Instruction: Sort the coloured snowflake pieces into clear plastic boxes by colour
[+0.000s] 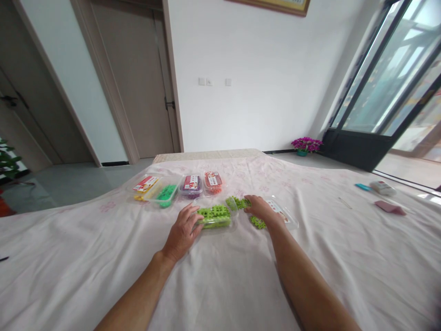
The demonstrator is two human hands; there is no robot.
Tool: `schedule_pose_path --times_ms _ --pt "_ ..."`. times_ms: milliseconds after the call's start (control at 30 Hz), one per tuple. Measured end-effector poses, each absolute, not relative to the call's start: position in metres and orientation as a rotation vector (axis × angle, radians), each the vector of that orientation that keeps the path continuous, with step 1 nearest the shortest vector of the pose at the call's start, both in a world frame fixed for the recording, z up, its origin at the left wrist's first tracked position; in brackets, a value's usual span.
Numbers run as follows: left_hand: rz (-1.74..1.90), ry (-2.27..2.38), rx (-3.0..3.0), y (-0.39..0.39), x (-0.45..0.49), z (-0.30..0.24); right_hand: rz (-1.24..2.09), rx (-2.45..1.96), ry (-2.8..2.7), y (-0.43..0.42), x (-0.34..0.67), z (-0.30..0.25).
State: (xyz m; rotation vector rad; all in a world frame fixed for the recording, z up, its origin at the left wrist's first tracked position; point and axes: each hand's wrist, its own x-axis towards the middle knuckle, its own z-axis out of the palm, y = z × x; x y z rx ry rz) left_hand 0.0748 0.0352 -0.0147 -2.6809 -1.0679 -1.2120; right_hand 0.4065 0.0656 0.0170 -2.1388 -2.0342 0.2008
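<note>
Light green interlocking plastic pieces fill a clear plastic box in front of me. My left hand is closed around the box's left end, its fingertips over the rim. Just right of the box, my right hand has its fingers closed on a loose light green piece; the fingertips are partly hidden. Another light green piece lies beside the right wrist. Partly behind that wrist rests a clear lid with a printed label.
Labelled clear boxes stand beyond my left hand: yellow pieces, purple pieces and orange pieces. An unlidded box of green pieces sits among them. At right lie a pink folded item, a white packet and a blue item.
</note>
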Motion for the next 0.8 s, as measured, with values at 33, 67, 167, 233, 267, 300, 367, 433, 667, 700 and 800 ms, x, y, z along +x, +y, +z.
schedule_pose_path --times_ms 33,67,167,233,267,300,367,433,667,700,800 --pt "-1.211 -1.068 -2.681 0.035 0.075 -0.015 0.189 -2.136 -2.029 0.065 0.406 0.016" --pt "-1.212 -1.067 -2.680 0.035 0.075 -0.015 0.176 -2.136 -2.020 0.065 0.406 0.016" --pt "-1.223 -1.056 -2.677 0.036 0.075 -0.015 0.124 -2.154 -1.990 0.062 0.405 0.020" --pt "-1.225 -1.056 -2.677 0.036 0.075 -0.014 0.071 -2.180 -1.945 0.060 0.402 0.025" --pt "-1.224 -1.059 -2.678 0.036 0.075 -0.014 0.043 -2.180 -1.915 0.059 0.400 0.028" --pt "-1.223 -1.064 -2.679 0.036 0.075 -0.014 0.023 -2.159 -1.890 0.059 0.398 0.032" --pt "-1.223 -1.078 -2.681 0.036 0.075 -0.014 0.025 -2.034 -1.879 0.058 0.390 0.042" --pt "-1.225 -1.092 -2.684 0.036 0.075 -0.014 0.074 -1.844 -1.899 0.057 0.379 0.053" --pt "-1.212 -1.089 -2.693 0.035 0.074 -0.015 0.216 -1.423 -2.135 0.041 0.334 0.074" --pt "-1.211 -1.087 -2.695 0.035 0.074 -0.015 0.215 -1.423 -2.168 0.040 0.330 0.073" --pt "-1.202 -1.091 -2.701 0.034 0.074 -0.014 0.180 -1.466 -2.218 0.039 0.326 0.070"
